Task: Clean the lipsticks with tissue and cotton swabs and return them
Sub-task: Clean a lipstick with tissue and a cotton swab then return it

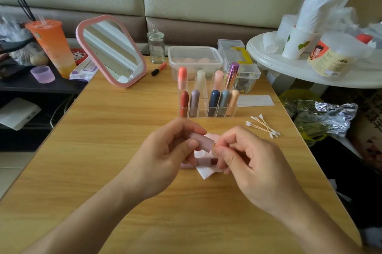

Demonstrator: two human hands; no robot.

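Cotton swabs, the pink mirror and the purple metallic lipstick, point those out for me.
cotton swabs (263, 126): head view, on the crossed sticks in the middle of the pile.
pink mirror (112, 51): head view, on the centre of the glass.
purple metallic lipstick (232, 75): head view, on the middle of its tilted tube.

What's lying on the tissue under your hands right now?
On the tissue lies a mauve lipstick piece, beneath the left hand and right hand. Its ends are covered by fingers.

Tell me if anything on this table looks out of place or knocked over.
Mostly tidy. The purple metallic lipstick leans askew in the clear organizer while the others stand upright, and one front slot is empty. An orange marker lies loose by the glass jar. Nothing looks spilled.
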